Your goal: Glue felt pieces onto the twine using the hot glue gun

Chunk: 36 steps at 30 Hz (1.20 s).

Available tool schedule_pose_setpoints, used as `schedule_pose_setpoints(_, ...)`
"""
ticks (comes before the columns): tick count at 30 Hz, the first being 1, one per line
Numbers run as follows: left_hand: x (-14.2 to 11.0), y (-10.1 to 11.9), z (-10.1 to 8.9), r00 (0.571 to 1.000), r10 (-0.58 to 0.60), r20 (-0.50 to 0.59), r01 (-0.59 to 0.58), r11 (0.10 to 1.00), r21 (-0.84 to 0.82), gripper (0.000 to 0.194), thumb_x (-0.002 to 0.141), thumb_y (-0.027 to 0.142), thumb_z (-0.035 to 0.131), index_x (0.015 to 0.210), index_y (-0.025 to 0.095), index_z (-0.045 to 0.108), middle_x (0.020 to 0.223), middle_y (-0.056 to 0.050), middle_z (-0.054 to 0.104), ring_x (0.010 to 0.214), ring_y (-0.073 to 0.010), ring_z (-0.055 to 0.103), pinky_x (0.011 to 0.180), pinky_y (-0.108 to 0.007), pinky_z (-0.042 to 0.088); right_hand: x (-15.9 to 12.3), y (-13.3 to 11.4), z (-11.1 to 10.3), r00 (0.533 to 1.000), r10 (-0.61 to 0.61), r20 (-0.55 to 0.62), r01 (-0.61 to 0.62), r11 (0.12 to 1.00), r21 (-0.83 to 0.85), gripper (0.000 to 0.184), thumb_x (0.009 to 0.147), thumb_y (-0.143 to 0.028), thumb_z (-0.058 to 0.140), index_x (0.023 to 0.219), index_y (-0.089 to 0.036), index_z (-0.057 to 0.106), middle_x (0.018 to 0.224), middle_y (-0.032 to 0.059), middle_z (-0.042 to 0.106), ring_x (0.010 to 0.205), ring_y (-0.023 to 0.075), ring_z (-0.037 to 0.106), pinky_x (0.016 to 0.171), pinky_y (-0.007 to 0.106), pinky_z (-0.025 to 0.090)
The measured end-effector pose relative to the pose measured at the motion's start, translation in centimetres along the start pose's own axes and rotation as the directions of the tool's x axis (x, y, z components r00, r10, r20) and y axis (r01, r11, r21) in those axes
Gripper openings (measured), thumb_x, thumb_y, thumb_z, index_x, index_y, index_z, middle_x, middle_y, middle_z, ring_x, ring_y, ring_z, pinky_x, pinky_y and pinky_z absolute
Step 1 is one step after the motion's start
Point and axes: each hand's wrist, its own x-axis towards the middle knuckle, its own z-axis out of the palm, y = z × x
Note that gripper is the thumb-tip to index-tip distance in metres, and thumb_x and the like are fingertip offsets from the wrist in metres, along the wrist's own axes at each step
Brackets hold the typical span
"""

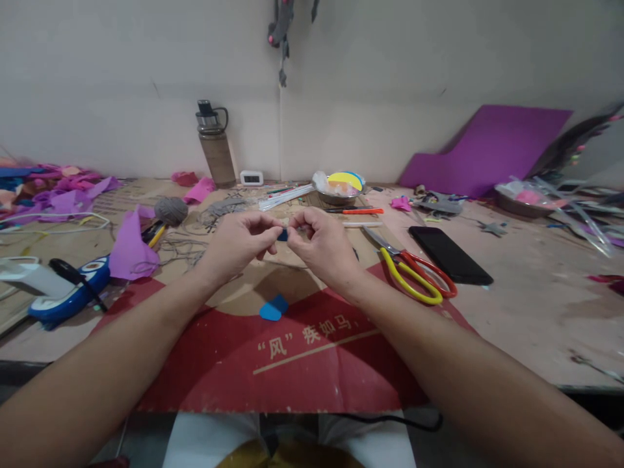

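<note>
Both hands meet over the cardboard sheet (312,383), fingertips almost touching. Thumb and forefinger of my left hand (246,244) pinch one side of a small dark blue piece (282,235). My right hand (322,244) grips the other side of it in a like pinch. The fingers cover most of the piece, so its full shape is hidden. Below the hands, a bright blue cut-out (273,308) lies flat on the cardboard's red print. Scissors with one red and one yellow handle (414,270) rest beside my right forearm.
A black phone (449,255) lies right of the scissors. Grey yarn (171,210) and purple scraps (134,247) are on the left, near a blue oval object (73,292). At the back stand a bottle (215,146), a small clock (251,178) and a bowl (337,194). A purple sheet (487,149) leans on the wall.
</note>
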Motion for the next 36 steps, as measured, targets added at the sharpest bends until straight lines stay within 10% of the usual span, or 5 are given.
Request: schedule_pose_setpoints(36,0.3,-1.0,1.0,0.991,-0.049,-0.125,-0.007,0.911,-0.412,0.013,0.073,0.027,0.067,0.076,0.018,0.059,0.052,0.001,0.061,0.04,-0.0075,0.049,0.039,-0.02,0.03,-0.5,0.0,0.5,0.99,0.142,-0.017,-0.138,0.979,0.151,0.018,0.082,-0.031,0.059,0.071,-0.019,0.051,0.065,-0.0036,0.051,0.059,0.0099,0.042,0.059,0.026,0.034)
